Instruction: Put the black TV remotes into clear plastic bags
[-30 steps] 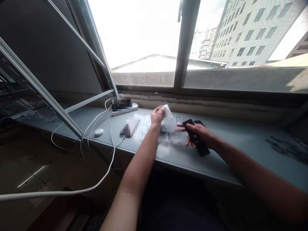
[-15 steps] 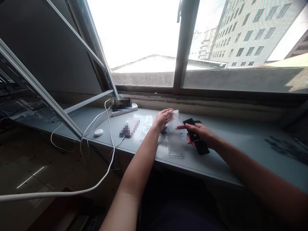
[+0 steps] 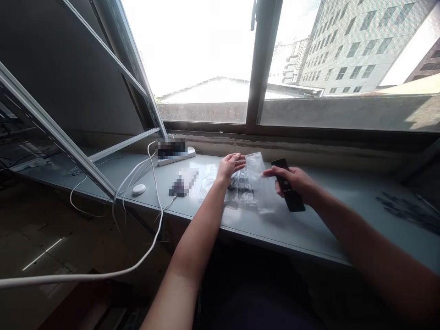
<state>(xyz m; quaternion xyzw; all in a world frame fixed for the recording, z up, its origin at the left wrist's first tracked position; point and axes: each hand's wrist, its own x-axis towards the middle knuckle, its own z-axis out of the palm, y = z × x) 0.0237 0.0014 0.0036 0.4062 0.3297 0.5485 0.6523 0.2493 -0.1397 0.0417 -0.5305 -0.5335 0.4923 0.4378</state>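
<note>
A black remote point(image 3: 288, 184) is gripped in the right hand point(image 3: 292, 179), just right of a clear bag point(image 3: 261, 183) steadied by the left hand point(image 3: 231, 166), its fingers loosely spread, as if to keep its mouth accessible.

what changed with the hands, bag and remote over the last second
The left hand let go of the clear bag, which it had held up by the top edge, and now hovers open. The bag swung right and now hangs at the right hand's fingertips. That hand lifted the remote slightly. The cables and power strip stayed put.
</note>
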